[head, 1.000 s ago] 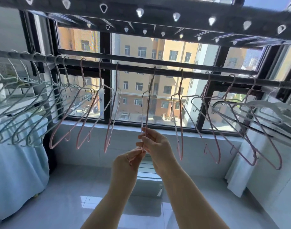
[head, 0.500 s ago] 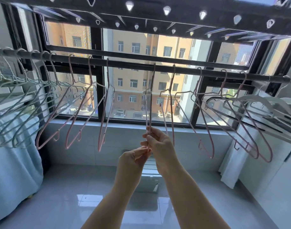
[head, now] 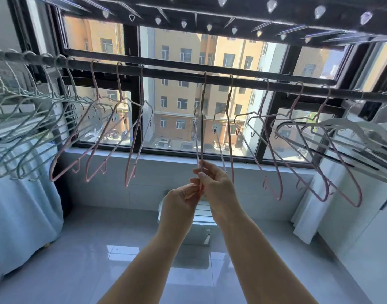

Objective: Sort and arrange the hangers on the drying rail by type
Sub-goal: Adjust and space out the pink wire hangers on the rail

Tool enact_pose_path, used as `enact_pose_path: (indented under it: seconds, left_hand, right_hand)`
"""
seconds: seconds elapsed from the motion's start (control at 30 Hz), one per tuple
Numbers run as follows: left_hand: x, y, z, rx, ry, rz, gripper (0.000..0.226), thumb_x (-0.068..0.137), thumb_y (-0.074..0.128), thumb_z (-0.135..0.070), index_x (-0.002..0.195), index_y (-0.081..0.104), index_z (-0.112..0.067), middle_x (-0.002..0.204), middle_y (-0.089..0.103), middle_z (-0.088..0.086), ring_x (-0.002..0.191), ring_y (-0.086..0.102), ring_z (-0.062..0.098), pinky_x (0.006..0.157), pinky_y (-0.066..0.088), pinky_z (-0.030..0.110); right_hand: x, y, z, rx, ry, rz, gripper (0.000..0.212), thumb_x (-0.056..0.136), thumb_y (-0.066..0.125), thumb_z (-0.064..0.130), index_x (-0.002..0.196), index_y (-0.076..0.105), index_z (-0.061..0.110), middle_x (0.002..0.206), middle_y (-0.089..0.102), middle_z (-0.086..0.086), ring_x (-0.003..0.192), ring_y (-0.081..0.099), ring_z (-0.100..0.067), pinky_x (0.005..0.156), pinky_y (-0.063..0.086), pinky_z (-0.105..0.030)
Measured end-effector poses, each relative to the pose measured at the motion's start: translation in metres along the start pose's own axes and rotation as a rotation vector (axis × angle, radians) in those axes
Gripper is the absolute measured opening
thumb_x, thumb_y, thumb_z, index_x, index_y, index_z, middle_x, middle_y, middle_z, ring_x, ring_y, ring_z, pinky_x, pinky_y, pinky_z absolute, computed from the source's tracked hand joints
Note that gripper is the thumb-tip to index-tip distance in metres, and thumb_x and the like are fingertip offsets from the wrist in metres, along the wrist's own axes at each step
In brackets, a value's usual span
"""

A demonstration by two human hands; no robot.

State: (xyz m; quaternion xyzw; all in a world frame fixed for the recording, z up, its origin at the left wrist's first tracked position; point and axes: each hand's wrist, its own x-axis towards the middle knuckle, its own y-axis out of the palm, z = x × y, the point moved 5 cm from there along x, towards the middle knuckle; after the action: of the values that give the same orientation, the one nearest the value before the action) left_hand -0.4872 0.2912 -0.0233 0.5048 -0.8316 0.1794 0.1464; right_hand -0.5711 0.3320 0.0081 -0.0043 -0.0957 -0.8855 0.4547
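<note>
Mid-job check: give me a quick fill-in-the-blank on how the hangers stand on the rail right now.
1. The hanger pinched at its lower end by the left hand and the right hand is ____ in colour.
2. The pale green hangers are bunched at the ____ end of the rail.
3. The white hangers hang at the rail's ____ end.

Missing words: pink; left; right.
</note>
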Motion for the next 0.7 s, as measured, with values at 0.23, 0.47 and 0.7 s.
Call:
enact_pose_path:
  seconds: [0.23, 0.47, 0.7]
  left_hand:
    - [-0.016, -0.004, 0.012, 0.017, -0.074, 0.007, 0.034, 0.083, 0.062, -0.016, 0.117, 0.059, -0.020, 0.109, 0.068, -0.002, 0.089, 0.064, 0.001, 0.082, 0.052, 0.019]
    - [-0.046, -0.060, -0.022, 0.463, 0.261, -0.427, 0.055, 0.075, 0.069, -0.008, 0.125, 0.047, -0.008, 0.107, 0.053, 0.004, 0.099, 0.053, 0.018, 0.085, 0.048, 0.030]
    - [-0.016, -0.133, -0.012, 0.491, 0.109, -0.452, 0.056, 0.080, 0.064, -0.010, 0.130, 0.040, -0.002, 0.125, 0.053, 0.014, 0.111, 0.053, 0.027, 0.094, 0.045, 0.044]
  right_hand:
    - [-0.017, 0.003, -0.006, -0.096, -0.043, 0.053, 0.042, 0.093, 0.045, 0.001, 0.132, 0.045, 0.016, 0.119, 0.054, 0.002, 0.103, 0.054, -0.010, 0.078, 0.049, -0.019]
    - [-0.037, 0.029, 0.005, -0.304, -0.310, -0.022, 0.045, 0.092, 0.050, 0.017, 0.133, 0.037, 0.030, 0.132, 0.038, 0.012, 0.121, 0.032, -0.002, 0.104, 0.022, -0.022]
    - [-0.029, 0.109, -0.003, -0.257, -0.354, 0.154, 0.031, 0.092, 0.047, 0.026, 0.123, 0.047, 0.029, 0.127, 0.050, 0.006, 0.116, 0.045, -0.005, 0.102, 0.035, -0.026]
